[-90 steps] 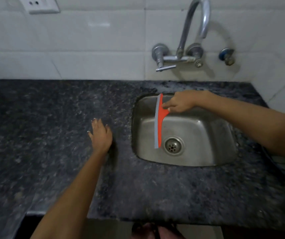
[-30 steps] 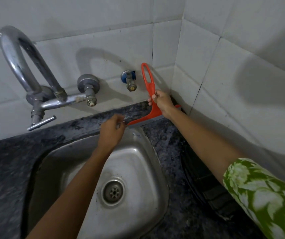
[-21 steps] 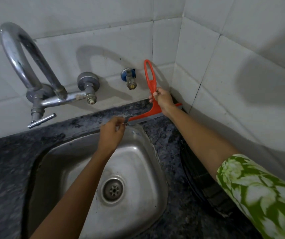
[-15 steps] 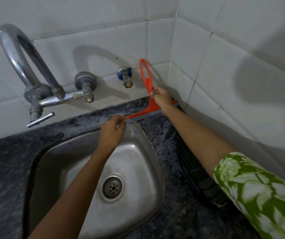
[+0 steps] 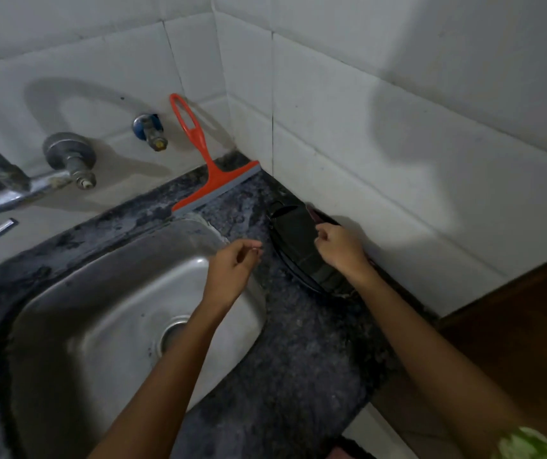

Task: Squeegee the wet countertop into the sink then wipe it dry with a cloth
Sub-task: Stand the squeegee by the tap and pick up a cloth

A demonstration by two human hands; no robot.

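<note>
An orange squeegee point(image 5: 212, 175) with a grey blade stands in the back corner of the dark granite countertop point(image 5: 285, 359), its handle leaning on the tiled wall; no hand touches it. The steel sink point(image 5: 76, 306) lies to the left. My left hand point(image 5: 232, 266) hovers over the sink's right rim, fingers loosely curled, holding nothing. My right hand point(image 5: 340, 248) is over a black round object point(image 5: 295, 240) by the right wall, fingertips pinched near a reddish edge behind it; whether it grips anything is unclear. No cloth is clearly visible.
A chrome tap point(image 5: 3, 190) with valve handles and a blue-collared wall valve point(image 5: 149, 130) stick out from the back wall. White tiled walls meet in the corner behind the squeegee. A brown wooden surface point(image 5: 514, 342) sits at the right.
Both hands have let go of the squeegee, which now leans in the corner. The hands pulled back toward me; the right moved over the black object.
</note>
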